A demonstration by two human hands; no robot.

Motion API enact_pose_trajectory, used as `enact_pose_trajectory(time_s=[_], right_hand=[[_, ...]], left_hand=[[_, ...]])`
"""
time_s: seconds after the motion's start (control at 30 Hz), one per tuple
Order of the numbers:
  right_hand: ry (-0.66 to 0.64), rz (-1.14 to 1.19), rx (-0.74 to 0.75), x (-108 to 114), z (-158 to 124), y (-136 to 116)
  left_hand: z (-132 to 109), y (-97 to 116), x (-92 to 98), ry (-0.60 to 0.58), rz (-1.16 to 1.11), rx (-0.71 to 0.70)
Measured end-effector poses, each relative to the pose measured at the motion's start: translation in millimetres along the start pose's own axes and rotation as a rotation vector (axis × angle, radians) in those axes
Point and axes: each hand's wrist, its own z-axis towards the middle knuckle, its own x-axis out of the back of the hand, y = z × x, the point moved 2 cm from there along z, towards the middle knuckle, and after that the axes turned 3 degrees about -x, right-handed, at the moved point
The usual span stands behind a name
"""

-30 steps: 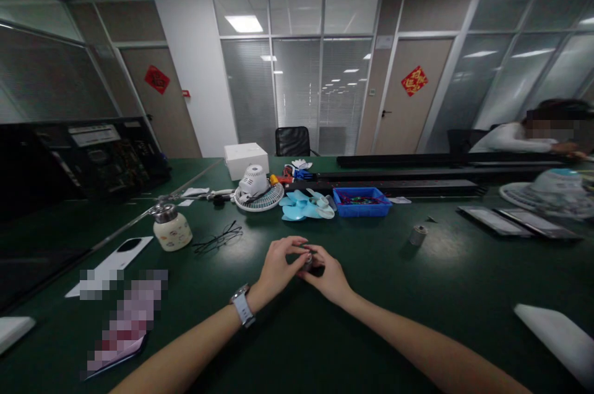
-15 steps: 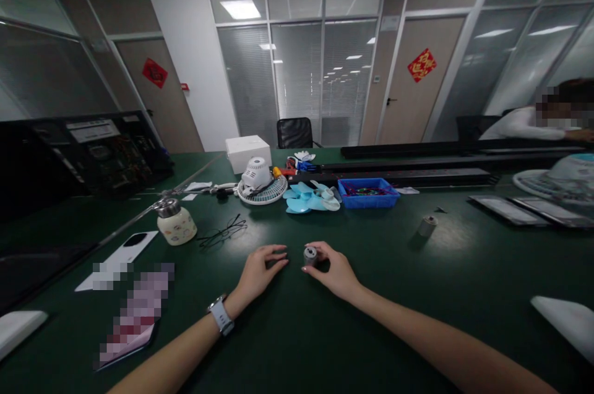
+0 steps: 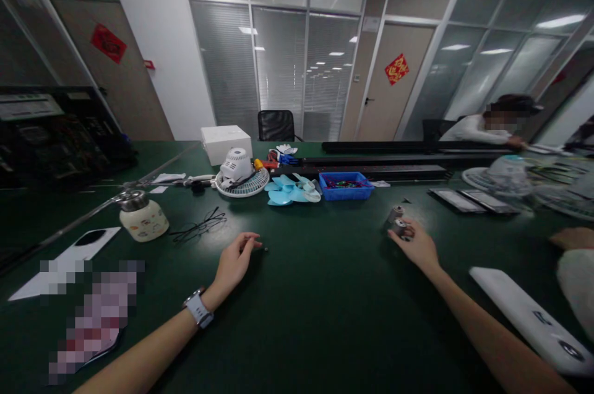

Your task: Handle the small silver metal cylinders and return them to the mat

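Observation:
My right hand is closed on a small silver motor, held at the right of the green table. Just behind that motor stands a second silver motor; whether the two touch is hard to tell. My left hand rests near the middle left with curled fingers pressed together, and what they hold, if anything, is too small to make out. A tiny dark piece lies beside its fingertips.
Light-blue fan blades, a blue tray of wires and a white fan part stand ahead. A jar and black cable are left. White panel and another person's arm are right.
My right hand has carried the motor rightward, up to the other motor. The fingers of my left hand have closed together. The view has turned right, showing another person's arm at the right edge.

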Motion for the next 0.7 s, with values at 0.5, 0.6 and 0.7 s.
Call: enact_pose_trajectory(time_s=[0.5, 0.6, 0.7], right_hand=[[-0.571, 0.071, 0.586, -90, -93, -197], [-0.636, 0.12, 0.639, -129, -105, -240], [-0.63, 0.12, 0.629, -149, -108, -258]], left_hand=[[3, -5, -2.1, 0.086, -0.04, -0.005], [2, -5, -1.1, 0.112, -0.067, -0.004], [1, -5, -0.4, 0.126, -0.063, -0.012]])
